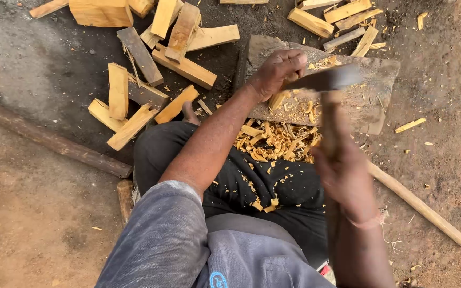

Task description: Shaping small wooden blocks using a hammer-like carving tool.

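My left hand (276, 72) grips a small yellow piece of wood (278, 100), standing it on a flat grey chopping block (374, 96). My right hand (342, 170) is blurred and holds the wooden handle of an adze-like tool (331, 122). Its dark metal blade (326, 80) is right beside the left hand, above the wood piece. Yellow wood shavings (278, 141) lie on the block and on my dark trousers.
Several split yellow wood blocks (134, 90) are piled on the ground at the upper left, more sticks (342, 21) at the top right. A long dark pole (49, 138) lies at the left, a pale wooden stick (422, 208) at the right. The ground is bare dirt.
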